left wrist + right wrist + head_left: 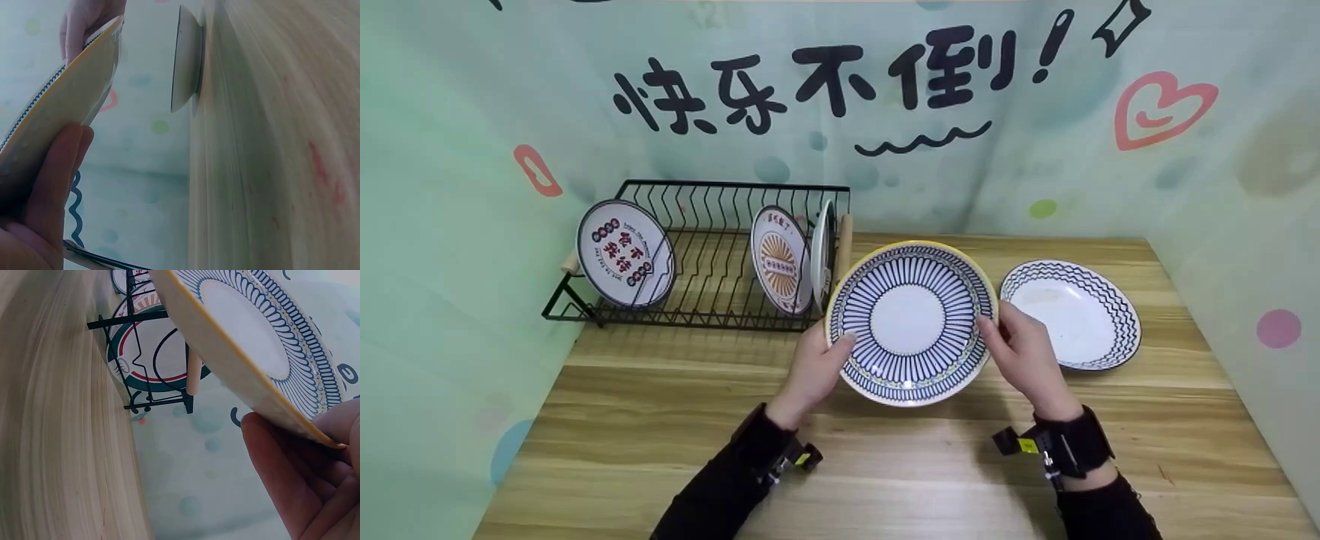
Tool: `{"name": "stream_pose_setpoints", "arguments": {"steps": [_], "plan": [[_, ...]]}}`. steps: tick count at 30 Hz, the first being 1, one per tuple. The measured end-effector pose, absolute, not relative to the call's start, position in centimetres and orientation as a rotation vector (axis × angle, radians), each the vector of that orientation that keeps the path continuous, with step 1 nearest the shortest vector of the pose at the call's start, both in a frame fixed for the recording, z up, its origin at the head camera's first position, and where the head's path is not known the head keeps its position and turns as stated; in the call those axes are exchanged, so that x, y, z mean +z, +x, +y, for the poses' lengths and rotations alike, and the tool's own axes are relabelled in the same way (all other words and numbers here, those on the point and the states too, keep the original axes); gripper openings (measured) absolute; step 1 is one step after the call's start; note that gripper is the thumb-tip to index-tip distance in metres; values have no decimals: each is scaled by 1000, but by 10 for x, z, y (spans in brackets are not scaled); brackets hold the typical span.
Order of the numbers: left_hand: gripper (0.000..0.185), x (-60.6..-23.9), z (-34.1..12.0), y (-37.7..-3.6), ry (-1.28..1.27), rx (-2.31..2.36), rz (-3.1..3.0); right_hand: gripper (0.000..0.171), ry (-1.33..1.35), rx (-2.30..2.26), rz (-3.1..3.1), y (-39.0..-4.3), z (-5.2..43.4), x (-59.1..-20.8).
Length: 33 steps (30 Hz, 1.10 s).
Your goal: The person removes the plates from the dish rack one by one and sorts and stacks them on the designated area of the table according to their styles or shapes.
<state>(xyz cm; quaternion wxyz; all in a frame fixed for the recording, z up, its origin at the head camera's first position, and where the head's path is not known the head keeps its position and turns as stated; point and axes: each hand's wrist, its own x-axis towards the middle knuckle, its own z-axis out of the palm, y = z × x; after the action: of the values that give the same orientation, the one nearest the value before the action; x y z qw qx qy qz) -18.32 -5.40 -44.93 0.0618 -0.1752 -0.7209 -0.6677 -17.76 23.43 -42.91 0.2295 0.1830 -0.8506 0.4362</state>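
Note:
A round plate (pixel 907 322) with a yellow rim and blue petal-like stripes is held above the table, its patterned face toward the head camera. My left hand (pixel 817 367) grips its left edge, thumb on the face and fingers beneath, as the left wrist view shows. On the opposite edge my right hand (pixel 1027 356) pinches the rim between thumb and fingers. Behind the right hand, a white dish (pixel 1072 315) with a wavy black border stands on the table. Left of the held plate is a black wire dish rack (pixel 709 255) with wooden handles.
In the rack a lettered plate (pixel 626 255) leans at the left end. A plate with an orange sunburst (pixel 780 259) and another plate seen edge-on (pixel 821 259) stand at the right end. Printed cloth walls (pixel 825 172) border the wooden table (pixel 900 480) at back and sides.

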Motion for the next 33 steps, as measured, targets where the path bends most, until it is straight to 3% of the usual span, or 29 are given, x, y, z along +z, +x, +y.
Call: {"name": "stream_pose_setpoints", "arguments": {"steps": [15, 33], "plan": [[41, -448, -52, -182, -524, -2211, -2244, 11, 482, 1169, -2303, -178, 236, -428], [31, -436, -53, -175, -676, -2019, -2289, 13, 270, 1240, -2280, -175, 245, -419]]}}
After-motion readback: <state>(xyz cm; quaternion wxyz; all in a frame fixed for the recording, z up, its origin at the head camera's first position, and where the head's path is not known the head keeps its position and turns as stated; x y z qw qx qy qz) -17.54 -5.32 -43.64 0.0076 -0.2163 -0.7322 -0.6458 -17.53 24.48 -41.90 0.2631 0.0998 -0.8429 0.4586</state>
